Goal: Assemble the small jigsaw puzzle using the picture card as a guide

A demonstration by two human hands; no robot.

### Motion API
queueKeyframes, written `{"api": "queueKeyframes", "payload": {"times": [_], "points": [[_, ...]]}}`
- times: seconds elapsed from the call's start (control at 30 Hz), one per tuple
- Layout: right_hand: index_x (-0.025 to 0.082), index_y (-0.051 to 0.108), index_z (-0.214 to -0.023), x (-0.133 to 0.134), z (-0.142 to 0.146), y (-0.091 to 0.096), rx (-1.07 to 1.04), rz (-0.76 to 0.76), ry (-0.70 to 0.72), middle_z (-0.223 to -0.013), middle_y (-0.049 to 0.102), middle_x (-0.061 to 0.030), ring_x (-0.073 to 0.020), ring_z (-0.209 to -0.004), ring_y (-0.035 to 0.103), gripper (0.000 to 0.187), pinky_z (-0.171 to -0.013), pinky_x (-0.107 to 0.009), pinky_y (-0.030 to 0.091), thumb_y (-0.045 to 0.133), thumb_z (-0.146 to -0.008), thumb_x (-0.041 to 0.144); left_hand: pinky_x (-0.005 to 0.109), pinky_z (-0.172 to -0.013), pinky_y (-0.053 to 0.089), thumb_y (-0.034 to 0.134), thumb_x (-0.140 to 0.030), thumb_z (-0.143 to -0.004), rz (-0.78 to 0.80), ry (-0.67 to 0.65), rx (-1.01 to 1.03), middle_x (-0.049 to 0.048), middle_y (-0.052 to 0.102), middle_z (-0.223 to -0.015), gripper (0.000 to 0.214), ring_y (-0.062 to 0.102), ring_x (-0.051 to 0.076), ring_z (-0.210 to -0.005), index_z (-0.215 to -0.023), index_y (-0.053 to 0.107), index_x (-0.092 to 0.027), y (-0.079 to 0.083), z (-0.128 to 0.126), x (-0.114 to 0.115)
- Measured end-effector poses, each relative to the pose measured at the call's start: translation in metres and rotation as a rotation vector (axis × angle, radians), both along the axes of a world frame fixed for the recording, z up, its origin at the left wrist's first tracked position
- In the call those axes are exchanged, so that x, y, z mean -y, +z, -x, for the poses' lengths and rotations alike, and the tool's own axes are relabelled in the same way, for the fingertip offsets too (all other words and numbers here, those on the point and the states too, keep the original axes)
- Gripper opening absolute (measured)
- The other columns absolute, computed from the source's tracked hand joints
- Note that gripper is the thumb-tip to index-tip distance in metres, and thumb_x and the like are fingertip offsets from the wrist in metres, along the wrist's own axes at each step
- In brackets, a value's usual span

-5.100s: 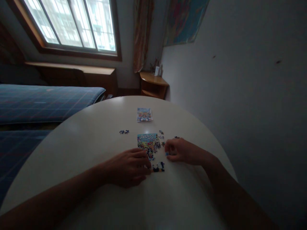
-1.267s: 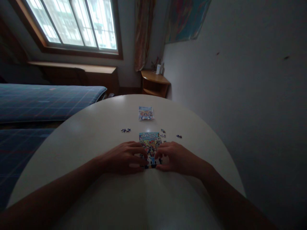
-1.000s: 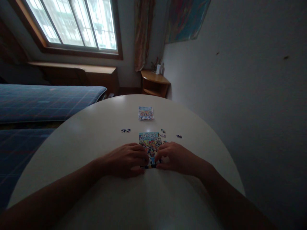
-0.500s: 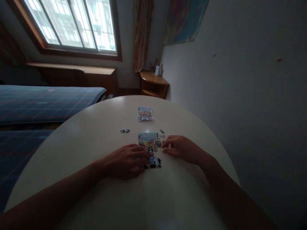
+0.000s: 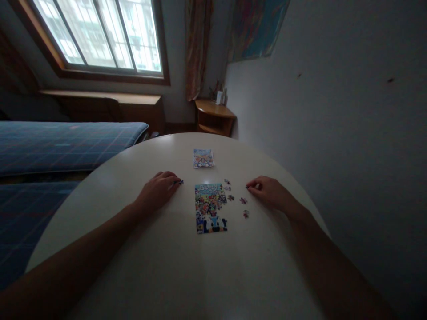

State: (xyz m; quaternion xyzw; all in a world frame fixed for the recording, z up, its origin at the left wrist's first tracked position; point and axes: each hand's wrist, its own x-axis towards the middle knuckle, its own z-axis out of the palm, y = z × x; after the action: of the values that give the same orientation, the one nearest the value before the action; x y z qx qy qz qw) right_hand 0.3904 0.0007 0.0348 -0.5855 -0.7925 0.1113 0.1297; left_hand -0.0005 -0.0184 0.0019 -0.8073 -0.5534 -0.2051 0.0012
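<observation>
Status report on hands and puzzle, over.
Left hand at dark pieces; right hand at another piece. Puzzle flat, unfinished at right. Loose pieces between it and right hand.

The table (image 5: pixel 187 271) looks smooth and glossy, the jigsaw puzzle (image 5: pixel 207 202) printed card, the corner shelf (image 5: pixel 215 108) varnished wood, the mattress (image 5: pixel 66 144) woven-looking cloth, the wall (image 5: pixel 333 133) matt.

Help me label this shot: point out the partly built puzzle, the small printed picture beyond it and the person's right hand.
Partly built puzzle (image 5: pixel 208 206): head view, middle of its assembled face.
Small printed picture (image 5: pixel 203 158): head view, centre of its printed side.
Right hand (image 5: pixel 268 191): head view, back of the hand.
</observation>
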Motion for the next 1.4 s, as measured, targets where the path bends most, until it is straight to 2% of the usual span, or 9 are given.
{"api": "queueKeyframes", "payload": {"times": [0.17, 0.33, 0.5, 0.67, 0.97, 1.1, 1.27, 1.4], "points": [[0.019, 0.075, -0.094, 0.001, 0.001, 0.001, -0.011, 0.033, -0.034, -0.092, 0.071, -0.008, -0.0179, -0.077, 0.064, 0.017, -0.071, -0.028, 0.045, 0.063, -0.085, 0.024, 0.039, -0.092, 0.05, 0.045, -0.03, -0.096, 0.069, 0.002, 0.035, 0.0073, 0.071, -0.108, 0.03, 0.061, 0.026, -0.102, -0.103, 0.074, -0.023, 0.003, -0.002, -0.003], [0.017, 0.073, -0.09, 0.0, 0.001, -0.001, -0.029, 0.048, -0.029, -0.092, 0.069, -0.0093, -0.0176, -0.077, 0.062, 0.014, -0.071, -0.028, 0.046, 0.064, -0.081, 0.023, 0.04, -0.093, 0.049, 0.044, -0.029, -0.095, 0.108, -0.013, -0.013, 0.0088, 0.071, -0.105, 0.03, 0.061, 0.027, -0.103, -0.104, 0.073, -0.022, 0.005, 0.001, -0.005], [0.017, 0.07, -0.086, 0.003, 0.003, 0.002, -0.045, 0.063, -0.024, -0.087, 0.068, -0.0085, -0.0175, -0.074, 0.061, 0.012, -0.069, -0.028, 0.045, 0.065, -0.078, 0.023, 0.04, -0.092, 0.05, 0.048, -0.032, -0.092, 0.16, 0.089, -0.084, 0.0108, 0.067, -0.115, 0.032, 0.064, 0.027, -0.101, -0.111, 0.07, -0.019, 0.011, 0.01, 0.0], [0.016, 0.068, -0.089, 0.006, 0.007, 0.005, -0.063, 0.111, -0.016, -0.077, 0.068, -0.0063, -0.0168, -0.068, 0.06, 0.013, -0.063, -0.027, 0.043, 0.063, -0.081, 0.025, 0.032, -0.082, 0.05, 0.044, -0.028, -0.092, 0.251, 0.158, -0.102, 0.0085, 0.069, -0.109, 0.032, 0.066, 0.023, -0.092, -0.105, 0.072, -0.022, 0.021, 0.011, 0.003], [0.02, 0.075, -0.099, 0.006, 0.011, 0.006, -0.177, 0.168, 0.105, -0.096, 0.076, -0.0075, -0.0188, -0.081, 0.068, 0.021, -0.073, -0.029, 0.05, 0.059, -0.088, 0.027, 0.031, -0.076, 0.048, 0.046, -0.03, -0.09, 0.368, 0.206, -0.134, 0.0093, 0.071, -0.104, 0.03, 0.067, 0.024, -0.09, -0.108, 0.067, -0.02, 0.025, 0.018, 0.003], [0.021, 0.076, -0.099, 0.007, 0.014, 0.008, -0.184, 0.163, 0.136, -0.103, 0.077, -0.007, -0.0196, -0.089, 0.07, 0.021, -0.08, -0.03, 0.051, 0.058, -0.089, 0.024, 0.03, -0.074, 0.048, 0.051, -0.033, -0.087, 0.374, 0.208, -0.095, 0.0102, 0.071, -0.102, 0.026, 0.068, 0.024, -0.089, -0.104, 0.065, -0.019, 0.025, 0.021, 0.004], [0.021, 0.076, -0.1, 0.008, 0.017, 0.011, -0.166, 0.153, 0.137, -0.101, 0.077, -0.0071, -0.0189, -0.086, 0.07, 0.021, -0.08, -0.03, 0.052, 0.058, -0.089, 0.023, 0.03, -0.07, 0.047, 0.054, -0.034, -0.083, 0.386, 0.19, -0.001, 0.0064, 0.07, -0.089, 0.022, 0.067, 0.023, -0.082, -0.098, 0.063, -0.02, 0.028, 0.013, 0.007], [0.02, 0.075, -0.1, 0.008, 0.016, 0.01, -0.179, 0.156, 0.147, -0.101, 0.077, -0.0065, -0.0183, -0.086, 0.07, 0.02, -0.08, -0.029, 0.051, 0.058, -0.09, 0.023, 0.03, -0.07, 0.046, 0.053, -0.034, -0.082, 0.33, 0.142, 0.078, 0.0048, 0.071, -0.086, 0.021, 0.065, 0.022, -0.079, -0.093, 0.064, -0.021, 0.027, 0.007, 0.009]]}}
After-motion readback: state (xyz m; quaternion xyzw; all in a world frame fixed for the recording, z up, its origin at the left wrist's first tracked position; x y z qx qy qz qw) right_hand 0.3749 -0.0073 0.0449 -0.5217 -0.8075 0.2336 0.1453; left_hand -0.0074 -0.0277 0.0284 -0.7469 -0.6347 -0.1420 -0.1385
